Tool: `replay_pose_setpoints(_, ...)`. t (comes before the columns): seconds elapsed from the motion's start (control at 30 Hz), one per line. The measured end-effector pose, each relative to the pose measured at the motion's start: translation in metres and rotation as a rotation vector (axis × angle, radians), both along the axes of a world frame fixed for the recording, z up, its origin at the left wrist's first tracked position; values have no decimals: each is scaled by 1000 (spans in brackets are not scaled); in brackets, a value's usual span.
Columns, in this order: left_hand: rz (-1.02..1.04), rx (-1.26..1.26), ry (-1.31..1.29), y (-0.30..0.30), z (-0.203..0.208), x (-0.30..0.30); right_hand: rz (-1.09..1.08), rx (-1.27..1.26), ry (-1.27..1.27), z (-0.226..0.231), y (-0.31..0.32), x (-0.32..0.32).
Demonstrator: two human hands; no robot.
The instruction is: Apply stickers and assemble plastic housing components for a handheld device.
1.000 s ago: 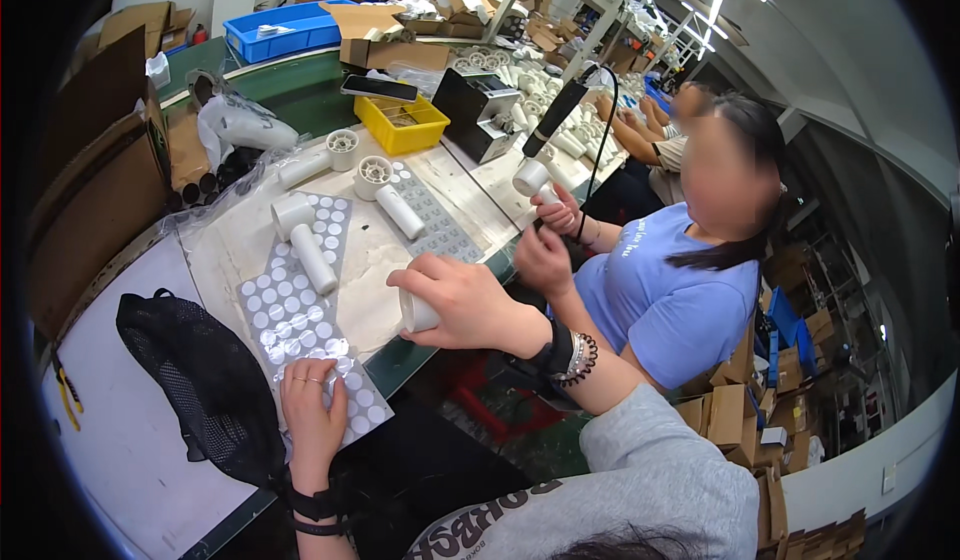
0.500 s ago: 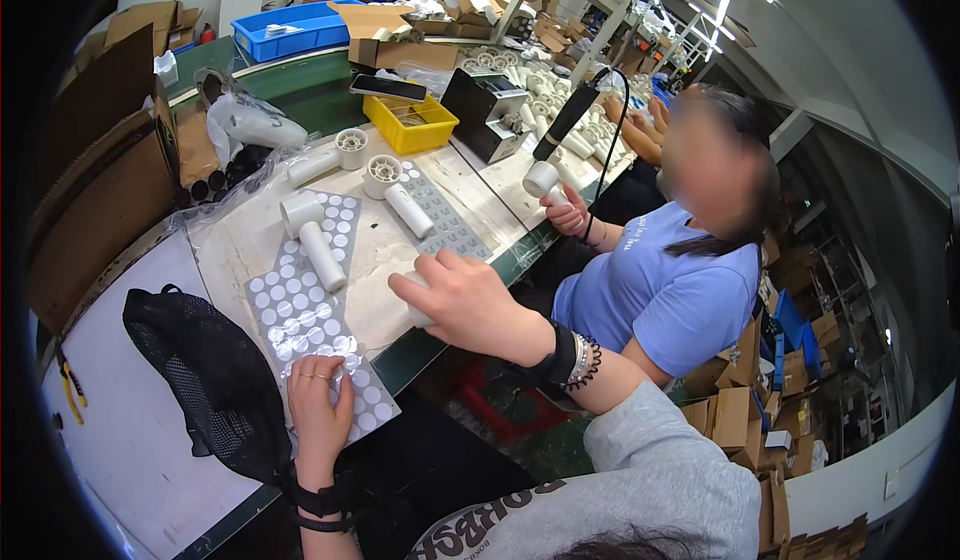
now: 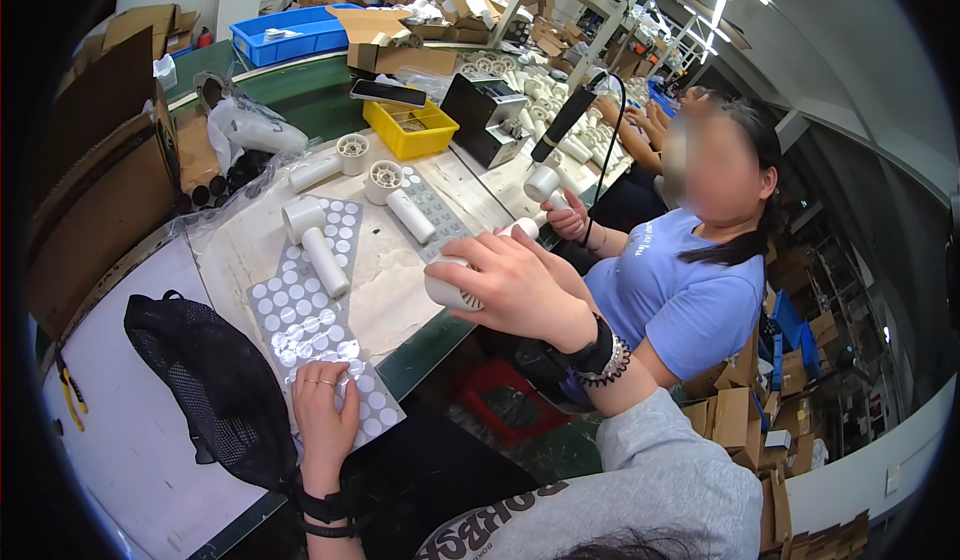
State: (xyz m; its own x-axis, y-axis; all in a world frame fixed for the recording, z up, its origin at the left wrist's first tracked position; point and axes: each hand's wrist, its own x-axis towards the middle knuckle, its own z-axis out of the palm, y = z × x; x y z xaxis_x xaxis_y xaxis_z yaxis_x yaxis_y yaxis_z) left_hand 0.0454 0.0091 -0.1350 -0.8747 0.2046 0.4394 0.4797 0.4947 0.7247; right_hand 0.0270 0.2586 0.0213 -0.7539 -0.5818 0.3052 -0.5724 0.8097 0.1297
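Note:
My left hand (image 3: pixel 325 412) lies on the lower part of a grey sheet of round white stickers (image 3: pixel 290 300), fingers bent over its surface and thumb apart. My right hand (image 3: pixel 515 285) is raised over the table's front edge, wrapped round a white hair-dryer-shaped plastic housing (image 3: pixel 448 285) with a slotted end. A co-worker's forearm shows close behind my right hand; whether that hand touches the housing is hidden. Similar white housings, one (image 3: pixel 322 255) on the sticker sheet and another (image 3: pixel 385 182) on a second sheet (image 3: pixel 435 205), lie beyond my hands.
A black mesh bag (image 3: pixel 205 390) lies left of my left hand. Farther back are a yellow bin (image 3: pixel 410 130), a black box device (image 3: pixel 487 120) and a blue tray (image 3: pixel 295 32). The co-worker on the right holds a housing beneath a hanging black tool (image 3: pixel 570 120).
My right hand has moved right, and the white housing in it is now more visible. The co-worker's forearm has come up behind it. My left hand has barely shifted.

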Motion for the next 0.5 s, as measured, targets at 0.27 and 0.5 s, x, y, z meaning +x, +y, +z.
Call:
replay_pose_setpoints(0.27, 23, -16, 53, -4, 1, 2, 12, -74, 61, -9, 10, 2)
replay_pose_setpoints(0.5, 11, -13, 62, 0, 2, 1, -40, -61, 122, -10, 15, 5)
